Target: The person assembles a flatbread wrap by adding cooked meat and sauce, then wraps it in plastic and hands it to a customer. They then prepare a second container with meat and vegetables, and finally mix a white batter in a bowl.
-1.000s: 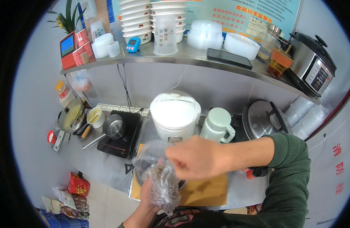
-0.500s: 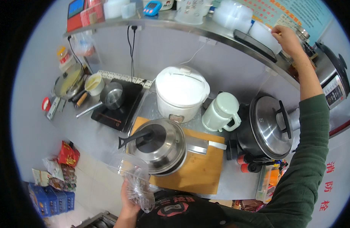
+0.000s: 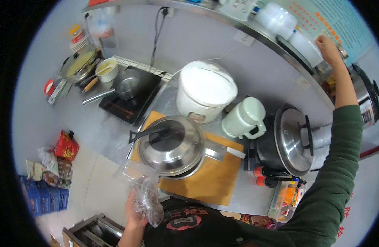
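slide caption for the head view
Left hand holds a clear plastic bag; right hand is at the metal shelf.

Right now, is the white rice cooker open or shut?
The white rice cooker is shut: its lid sits down on top, with no gap visible.

1. Bag: clear, thin plastic, crumpled and shiny, faintly greyish-brown; contents too blurred to tell. Held low in the left hand, bunched and drooping, nearer the body than the pan.
2. Tub: clear, thin-walled plastic, see-through. Tilted, just above the bag and seemingly touching its top, to the left of the pan and near it.
3. Stack: white, round plastic pieces, nested together. Rests on the shelf, with the right hand at its right end; whether touching, cannot tell.
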`<state>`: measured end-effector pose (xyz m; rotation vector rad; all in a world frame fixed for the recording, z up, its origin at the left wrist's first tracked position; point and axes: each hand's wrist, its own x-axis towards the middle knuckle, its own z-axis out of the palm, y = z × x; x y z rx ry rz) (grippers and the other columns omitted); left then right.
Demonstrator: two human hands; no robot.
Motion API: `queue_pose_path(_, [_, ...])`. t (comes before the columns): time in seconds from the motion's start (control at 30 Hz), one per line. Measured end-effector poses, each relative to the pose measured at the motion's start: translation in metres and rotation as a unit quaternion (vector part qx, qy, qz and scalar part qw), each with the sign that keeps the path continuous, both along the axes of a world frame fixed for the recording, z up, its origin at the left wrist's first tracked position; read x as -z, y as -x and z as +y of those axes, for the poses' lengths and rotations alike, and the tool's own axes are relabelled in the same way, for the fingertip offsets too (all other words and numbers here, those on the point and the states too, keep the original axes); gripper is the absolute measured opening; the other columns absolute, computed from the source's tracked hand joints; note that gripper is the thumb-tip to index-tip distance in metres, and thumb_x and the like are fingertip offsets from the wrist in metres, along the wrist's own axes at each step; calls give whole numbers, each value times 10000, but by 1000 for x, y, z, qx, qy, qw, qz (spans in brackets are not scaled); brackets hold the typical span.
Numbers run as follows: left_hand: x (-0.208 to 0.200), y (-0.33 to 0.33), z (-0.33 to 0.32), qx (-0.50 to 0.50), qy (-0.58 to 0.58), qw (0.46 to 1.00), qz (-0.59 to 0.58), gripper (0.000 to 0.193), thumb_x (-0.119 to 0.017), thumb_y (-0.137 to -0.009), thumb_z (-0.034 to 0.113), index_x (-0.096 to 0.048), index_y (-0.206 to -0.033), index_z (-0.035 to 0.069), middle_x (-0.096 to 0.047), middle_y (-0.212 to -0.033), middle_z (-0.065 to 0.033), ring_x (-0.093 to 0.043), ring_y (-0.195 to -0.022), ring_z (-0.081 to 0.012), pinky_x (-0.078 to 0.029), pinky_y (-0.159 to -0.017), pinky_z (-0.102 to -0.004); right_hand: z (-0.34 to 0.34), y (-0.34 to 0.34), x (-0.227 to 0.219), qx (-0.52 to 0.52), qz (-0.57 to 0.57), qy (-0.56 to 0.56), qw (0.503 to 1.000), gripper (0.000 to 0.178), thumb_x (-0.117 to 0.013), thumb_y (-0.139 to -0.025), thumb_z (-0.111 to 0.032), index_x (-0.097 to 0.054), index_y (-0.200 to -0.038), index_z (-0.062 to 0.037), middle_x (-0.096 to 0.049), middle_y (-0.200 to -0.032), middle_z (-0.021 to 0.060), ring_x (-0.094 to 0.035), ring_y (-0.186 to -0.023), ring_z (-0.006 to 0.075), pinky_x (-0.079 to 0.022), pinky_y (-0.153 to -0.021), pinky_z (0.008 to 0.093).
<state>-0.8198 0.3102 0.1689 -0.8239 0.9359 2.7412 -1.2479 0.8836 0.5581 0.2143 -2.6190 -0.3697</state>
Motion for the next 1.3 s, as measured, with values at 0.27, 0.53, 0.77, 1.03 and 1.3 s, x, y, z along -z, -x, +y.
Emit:
queue_pose_path(0.27, [2, -45, -34, -40, -52, 998, 6, 543, -468, -1027, 417, -493, -1423, 48, -656, -1182, -91, -660, -928, -225, -572, -756, -377, -52, -36, -5, 1, 358, 88, 930, 405, -501, -1029, -349, -652, -1155, 5, -698, -1050, 221, -670, -986, 362, -508, -860, 452])
queue_pose_path(0.53, [13, -150, -101, -246, -98, 964, 12, 498, -473, -1049, 384, -504, -1425, 59, -693, -1151, -99, -693, -885, -234, -594, -757, -397, -401, -234, 159, -462, -45, 442, 768, 208, -451, -1078, -136, -571, -1156, 15, -625, -1007, 78, -412, -576, 15, -322, -502, 173])
queue_pose_path(0.77, [63, -346, -191, -371, -117, 920, 44, 431, -512, -1043, 340, -557, -1338, 28, -653, -1226, -130, -653, -1069, -247, -532, -955, -407, -686, -450, 291, -537, -515, 459, 486, 91, -455, -1034, -68, -527, -1057, -16, -585, -1154, 80, -380, -567, 2, -319, -503, 179])
queue_pose_path(1.03, [90, -556, -259, -653, -106, 750, 7, 430, -481, -1047, 338, -569, -1330, 27, -664, -1243, -140, -641, -1124, -277, -509, -998, -449, -934, -687, 394, -700, -584, 195, 361, 27, -508, -1010, -37, -525, -989, -33, -594, -1200, 109, -470, -633, 64, -432, -581, 234])
queue_pose_path(1.3, [102, -655, -227, -788, -85, 607, -58, 451, -463, -1049, 379, -575, -1327, 42, -680, -1192, -139, -668, -1049, -290, -554, -912, -463, -1102, -856, 425, -827, -477, 106, 279, 88, -603, -940, -47, -531, -991, -41, -620, -1142, 165, -646, -924, 390, -526, -738, 466])
